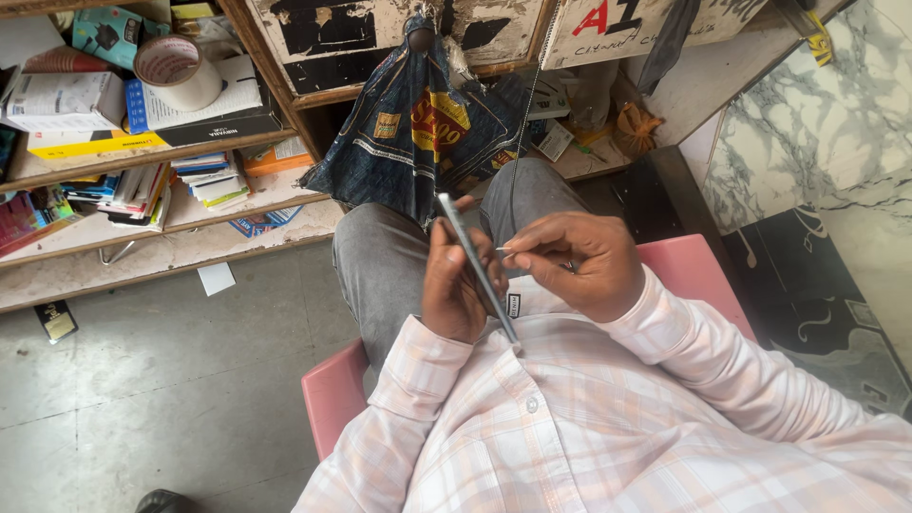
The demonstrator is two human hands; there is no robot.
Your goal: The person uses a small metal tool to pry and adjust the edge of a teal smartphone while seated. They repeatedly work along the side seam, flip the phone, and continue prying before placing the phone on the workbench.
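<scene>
Here I sit on a pink chair [332,389], grey trousers below me, and both my hands are over my lap. My left hand [454,285] has its fingers closed around one thin phone [478,266], held edge-on and tilted, its lower end near my shirt. My right hand [579,261] has its fingers pinched shut on one fine pin [503,249], whose tip sits just at the phone's edge. One dark cable [525,123] hangs down from above and runs behind my right hand. One blue cloth bag [418,133] with a yellow-and-red patch hangs from the wooden cabinet in front of my knees. On the shelves [142,252] to the left I count one roll of tape [176,71] standing on a flat white-and-blue box [204,104], one long yellow box [85,144] beneath them, one teal box [112,33] at the top corner, and one white carton [62,100] beside it. Lower down lie stacks of booklets [204,176], too jumbled to count. On the grey floor [142,380] rest one white paper slip [216,277] and one small dark card [57,320]. A marble wall [817,123] stands to my right.
</scene>
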